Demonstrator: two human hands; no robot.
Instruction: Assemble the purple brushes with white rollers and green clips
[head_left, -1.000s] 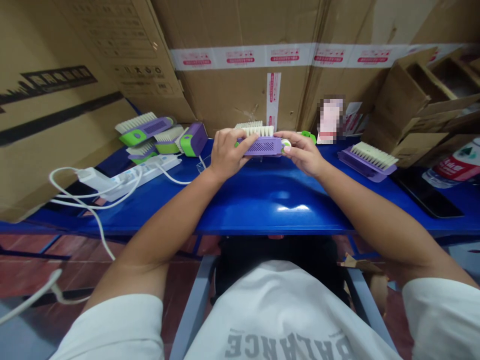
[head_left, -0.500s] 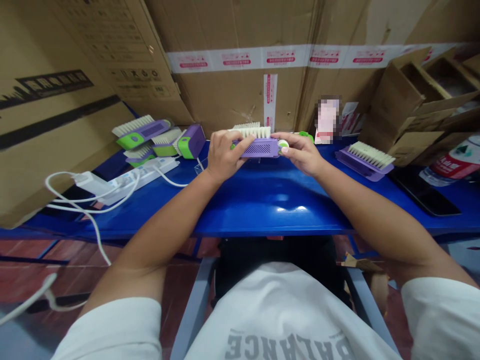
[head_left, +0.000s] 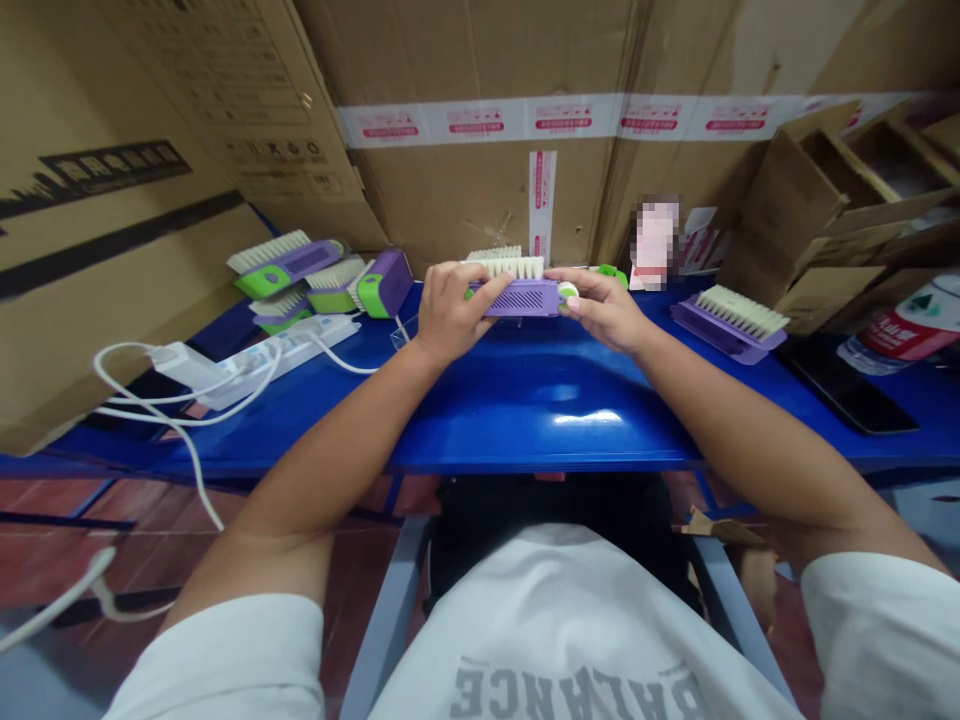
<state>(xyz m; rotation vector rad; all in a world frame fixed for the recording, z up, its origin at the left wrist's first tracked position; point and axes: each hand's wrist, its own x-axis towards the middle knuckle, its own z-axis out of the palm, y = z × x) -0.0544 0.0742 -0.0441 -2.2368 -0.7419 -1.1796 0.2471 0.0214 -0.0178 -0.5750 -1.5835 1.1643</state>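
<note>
A purple scrub brush (head_left: pixel 523 298) with cream bristles pointing up is held between my two hands above the far part of the blue table. My left hand (head_left: pixel 452 308) wraps its left end, the index finger along the side and the thumb underneath. Around the right end, my right hand (head_left: pixel 604 306) pinches a small round white-and-green piece (head_left: pixel 568 293) against the brush. Whether that piece is fixed to the brush I cannot tell. Another row of bristles (head_left: pixel 501 253) shows just behind. A green part (head_left: pixel 613 273) lies behind my right hand.
Several purple-and-green brushes (head_left: pixel 289 268) are piled at left, beside a white power strip (head_left: pixel 262 362) with cables. At right lie a purple brush piece (head_left: pixel 731 322), a black phone (head_left: pixel 847 384) and a bottle (head_left: pixel 904 328). Cardboard boxes (head_left: pixel 480 190) wall the back.
Both hands keep the same hold on the brush. The whole view has shifted very slightly; nothing else has visibly moved.
</note>
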